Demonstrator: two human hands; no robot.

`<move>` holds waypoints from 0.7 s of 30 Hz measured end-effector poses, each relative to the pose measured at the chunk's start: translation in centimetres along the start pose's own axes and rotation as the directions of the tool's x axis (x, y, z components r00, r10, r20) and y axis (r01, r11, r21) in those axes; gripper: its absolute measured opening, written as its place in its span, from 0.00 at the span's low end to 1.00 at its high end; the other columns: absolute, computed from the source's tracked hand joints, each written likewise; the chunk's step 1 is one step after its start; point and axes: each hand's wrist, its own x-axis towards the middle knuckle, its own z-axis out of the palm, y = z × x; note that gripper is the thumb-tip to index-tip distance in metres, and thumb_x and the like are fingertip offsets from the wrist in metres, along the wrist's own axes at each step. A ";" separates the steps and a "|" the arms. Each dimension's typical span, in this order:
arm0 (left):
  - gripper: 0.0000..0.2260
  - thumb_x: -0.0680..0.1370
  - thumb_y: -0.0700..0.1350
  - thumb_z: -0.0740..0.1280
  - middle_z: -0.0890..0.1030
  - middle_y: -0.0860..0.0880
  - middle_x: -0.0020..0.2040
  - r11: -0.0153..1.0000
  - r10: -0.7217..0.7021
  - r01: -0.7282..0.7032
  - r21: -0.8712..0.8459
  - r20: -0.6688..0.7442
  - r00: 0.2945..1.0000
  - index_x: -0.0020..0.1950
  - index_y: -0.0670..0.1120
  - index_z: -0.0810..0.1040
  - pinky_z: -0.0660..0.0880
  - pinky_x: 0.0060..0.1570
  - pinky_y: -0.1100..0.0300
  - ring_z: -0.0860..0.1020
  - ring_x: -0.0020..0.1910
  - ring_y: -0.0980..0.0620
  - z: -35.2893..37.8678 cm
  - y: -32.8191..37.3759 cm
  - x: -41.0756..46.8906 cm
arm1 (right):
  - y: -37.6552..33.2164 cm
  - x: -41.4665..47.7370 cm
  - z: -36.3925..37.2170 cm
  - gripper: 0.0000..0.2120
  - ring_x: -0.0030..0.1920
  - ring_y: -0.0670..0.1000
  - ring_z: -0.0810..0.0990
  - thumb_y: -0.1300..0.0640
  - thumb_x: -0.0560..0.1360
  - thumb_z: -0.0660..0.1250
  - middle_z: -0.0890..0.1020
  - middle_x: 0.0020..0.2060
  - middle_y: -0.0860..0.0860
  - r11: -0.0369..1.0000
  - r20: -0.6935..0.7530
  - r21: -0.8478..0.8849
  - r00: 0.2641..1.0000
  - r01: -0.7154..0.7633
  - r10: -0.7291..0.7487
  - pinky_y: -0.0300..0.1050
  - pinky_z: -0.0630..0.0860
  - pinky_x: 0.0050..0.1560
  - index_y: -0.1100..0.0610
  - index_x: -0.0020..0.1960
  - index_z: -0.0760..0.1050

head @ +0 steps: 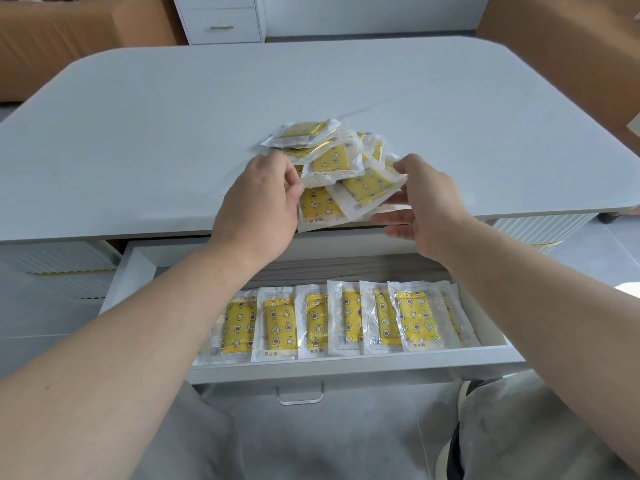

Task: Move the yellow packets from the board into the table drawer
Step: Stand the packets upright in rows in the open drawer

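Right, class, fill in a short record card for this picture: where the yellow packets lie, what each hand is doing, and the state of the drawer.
Loose packets: pile of yellow packets on the tabletop, near its front edge
Left hand: left hand pinches the front packet by its left edge
Right hand: right hand pinches the right packet, thumb on top
Drawer: drawer pulled open below the hands
Stored packets: row of packets, overlapping, along the drawer's front
Task state: unfinished; packets remain on top
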 end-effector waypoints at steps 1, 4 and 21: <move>0.02 0.83 0.44 0.64 0.77 0.50 0.54 1.000 0.011 -0.012 -0.024 -0.013 1.000 0.52 0.47 0.72 0.68 0.46 0.61 0.75 0.50 0.51 0.0 0.1 0.0 | 0.2 0.1 0.0 0.09 0.35 0.55 0.87 0.51 0.80 0.64 0.86 0.41 0.54 1.000 0.014 0.000 1.000 -0.012 0.012 0.44 0.79 0.32 0.57 0.51 0.78; 0.02 0.84 0.44 0.61 0.79 0.48 0.57 0.996 0.029 -0.032 -0.087 -0.035 0.999 0.53 0.46 0.70 0.73 0.49 0.57 0.77 0.53 0.49 0.1 0.6 0.0 | 0.5 0.7 0.1 0.09 0.37 0.57 0.87 0.64 0.76 0.71 0.84 0.47 0.58 1.000 0.022 0.026 1.000 0.004 -0.004 0.49 0.85 0.37 0.62 0.49 0.71; 0.06 0.73 0.41 0.74 0.82 0.56 0.38 0.955 -0.213 0.167 -0.243 -0.178 0.961 0.42 0.48 0.78 0.76 0.43 0.70 0.82 0.40 0.58 -1.0 0.0 0.6 | 1.1 -0.2 0.7 0.09 0.43 0.57 0.87 0.65 0.75 0.71 0.86 0.47 0.58 0.997 0.140 -0.022 0.987 -0.072 0.074 0.53 0.85 0.44 0.62 0.55 0.79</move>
